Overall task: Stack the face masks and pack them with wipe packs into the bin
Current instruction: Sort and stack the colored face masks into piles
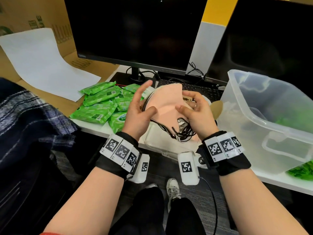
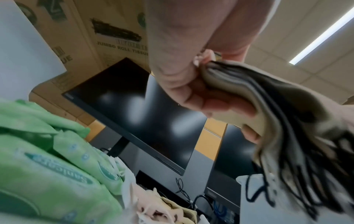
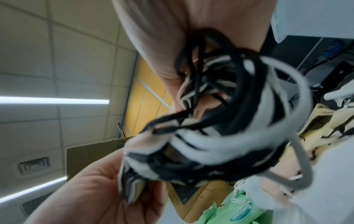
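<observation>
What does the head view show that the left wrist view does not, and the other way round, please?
Only the head view shows the clear bin, the right hand and the peach top mask. Only the left wrist view shows the stack's layered edge pinched under the left thumb. Both show the mask stack, the green wipe packs and the monitor.

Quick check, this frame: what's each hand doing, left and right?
Left hand: thumb presses the stack of peach fabric face masks; the fingers are extended.
Right hand: grips the same stack at its black ear-loop end.
</observation>
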